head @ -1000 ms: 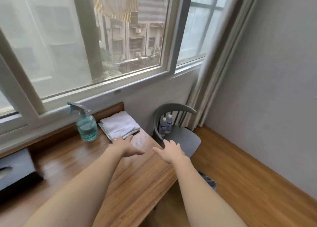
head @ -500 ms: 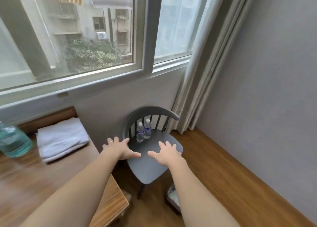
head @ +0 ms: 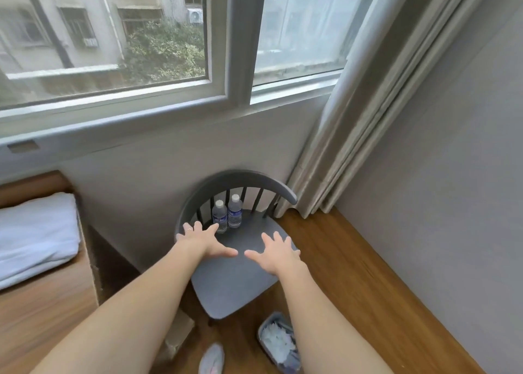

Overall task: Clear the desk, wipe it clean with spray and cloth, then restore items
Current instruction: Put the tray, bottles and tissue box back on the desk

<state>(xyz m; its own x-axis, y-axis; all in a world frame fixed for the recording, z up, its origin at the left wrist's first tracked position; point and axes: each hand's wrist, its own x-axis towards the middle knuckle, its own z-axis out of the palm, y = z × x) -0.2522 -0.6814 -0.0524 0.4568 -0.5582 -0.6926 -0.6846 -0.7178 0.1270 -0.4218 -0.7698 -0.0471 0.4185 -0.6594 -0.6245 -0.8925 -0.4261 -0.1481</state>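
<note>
Two small water bottles (head: 227, 215) stand upright side by side at the back of a grey chair's seat (head: 235, 283), against its backrest. My left hand (head: 205, 239) reaches out over the seat with fingers spread, its fingertips just short of the left bottle. My right hand (head: 276, 253) is stretched out beside it, fingers spread, holding nothing. A folded white cloth (head: 34, 237) lies on the wooden desk (head: 36, 325) at the left edge. The spray bottle is out of view.
The chair stands in the corner under the window, with a curtain (head: 353, 119) to its right. A small bin (head: 280, 342) with paper in it sits on the wooden floor by the chair's front. A slippered foot (head: 212, 359) shows at the bottom.
The view has swung right, from the desk to the chair; the spray bottle has left the frame. Both hands have moved from over the desk edge to over the chair seat, closer to the bottles.
</note>
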